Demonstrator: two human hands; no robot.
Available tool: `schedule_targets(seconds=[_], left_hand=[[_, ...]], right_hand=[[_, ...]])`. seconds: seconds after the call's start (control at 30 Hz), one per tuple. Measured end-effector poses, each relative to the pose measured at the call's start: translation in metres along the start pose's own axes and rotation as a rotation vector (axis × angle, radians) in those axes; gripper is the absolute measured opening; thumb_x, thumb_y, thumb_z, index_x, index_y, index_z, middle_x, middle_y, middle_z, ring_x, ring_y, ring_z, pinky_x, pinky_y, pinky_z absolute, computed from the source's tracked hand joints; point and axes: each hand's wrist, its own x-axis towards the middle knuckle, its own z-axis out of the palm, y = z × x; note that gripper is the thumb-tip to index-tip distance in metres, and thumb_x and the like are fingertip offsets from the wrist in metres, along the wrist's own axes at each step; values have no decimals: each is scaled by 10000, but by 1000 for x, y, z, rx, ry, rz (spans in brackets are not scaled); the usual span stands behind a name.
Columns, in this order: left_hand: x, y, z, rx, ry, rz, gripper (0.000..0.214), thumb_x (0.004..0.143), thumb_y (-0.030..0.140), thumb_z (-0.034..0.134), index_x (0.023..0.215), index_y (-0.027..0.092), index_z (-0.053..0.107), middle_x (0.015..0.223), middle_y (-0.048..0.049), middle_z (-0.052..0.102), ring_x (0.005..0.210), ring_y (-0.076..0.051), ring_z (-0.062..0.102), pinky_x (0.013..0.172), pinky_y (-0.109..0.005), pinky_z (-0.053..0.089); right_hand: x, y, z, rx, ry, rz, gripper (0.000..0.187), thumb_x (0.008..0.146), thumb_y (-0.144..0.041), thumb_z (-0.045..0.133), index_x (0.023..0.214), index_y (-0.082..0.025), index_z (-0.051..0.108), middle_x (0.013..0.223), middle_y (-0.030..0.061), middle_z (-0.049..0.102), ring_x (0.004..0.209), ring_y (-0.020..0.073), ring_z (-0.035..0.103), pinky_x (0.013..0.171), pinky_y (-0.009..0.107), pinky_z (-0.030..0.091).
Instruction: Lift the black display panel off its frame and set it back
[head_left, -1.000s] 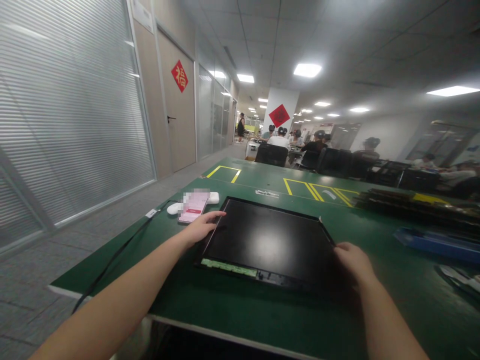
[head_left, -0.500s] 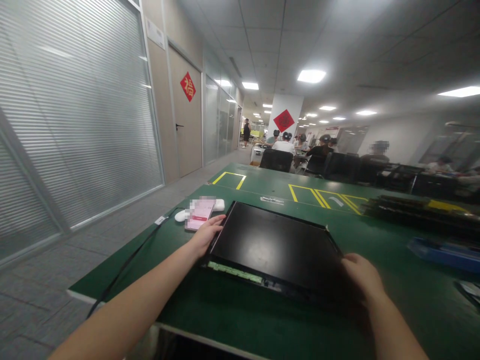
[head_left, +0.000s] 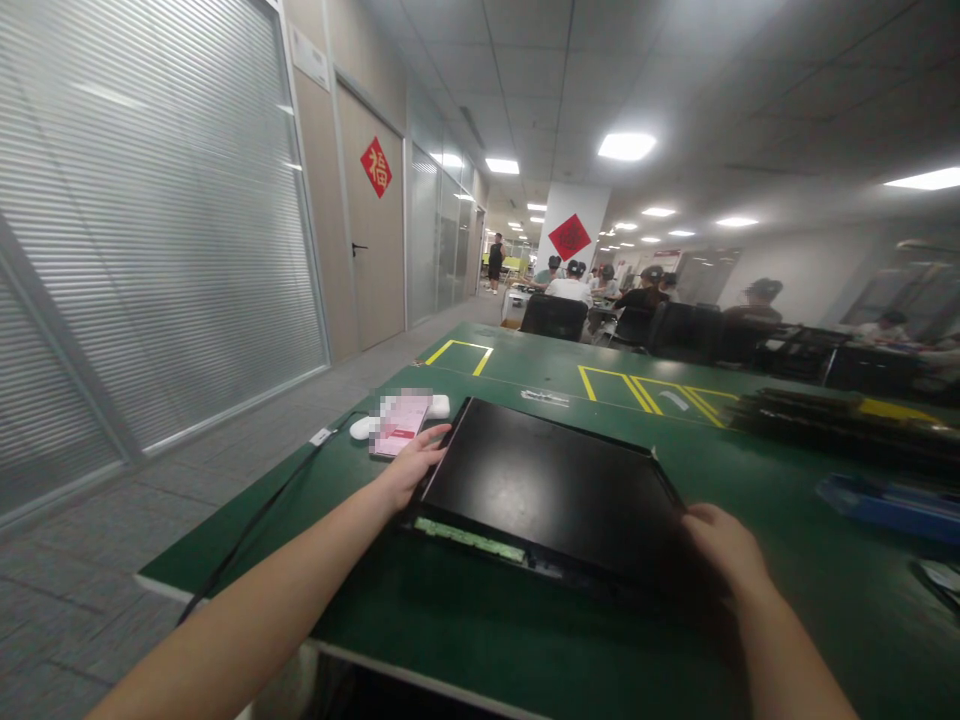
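A flat black screen panel (head_left: 551, 488) lies on the green table (head_left: 660, 640), with a strip of green circuit board (head_left: 469, 539) along its near edge. My left hand (head_left: 412, 462) grips the panel's left edge, thumb on top. At the near right corner my right hand (head_left: 724, 548) holds the panel, fingers curled over its edge. The panel's near side looks slightly lifted off the table.
A pink phone (head_left: 402, 422) and a white charger with a black cable (head_left: 259, 520) lie left of the panel. A blue tray (head_left: 889, 497) and dark stacked panels (head_left: 832, 415) sit on the right. Several seated people work at desks behind. A corridor runs on the left.
My hands went from resting at the panel's edges to gripping them. The panel's near side has come up a little. My head has shifted slightly.
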Motion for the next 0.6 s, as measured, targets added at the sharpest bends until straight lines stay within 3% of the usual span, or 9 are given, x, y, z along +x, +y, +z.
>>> schedule_targets(seconds=[0.17,0.33,0.43,0.6], left_hand=[[1,-3,-2,120,-18,-22,662,674,121,849,1284,201,607,944,-62,780,595,-172,721,553,-271,587],[-1,-5,2,204,-48,24,496,686,195,867,1154,167,705,915,-83,791,736,-203,749,604,-252,581],[-3,-3,4,195,-78,62,418,693,156,838,1097,162,734,895,-70,795,720,-183,741,620,-239,575],[-5,3,6,166,-130,3,423,655,35,714,1060,147,761,837,-61,795,650,-178,727,619,-256,577]], right_hand=[[-1,-1,-1,8,-6,4,363,785,-416,538,1032,-216,712,1099,111,737,1003,309,682,840,409,535],[-4,-4,-2,7,-1,7,355,786,-388,535,1034,-208,713,1098,112,735,1022,307,677,858,402,530],[-5,-5,-3,-4,6,7,364,794,-376,516,1047,-203,711,1109,116,733,1019,306,678,848,404,530],[-3,-4,-4,2,-5,9,329,792,-391,542,1018,-216,707,1082,99,741,999,288,686,832,382,537]])
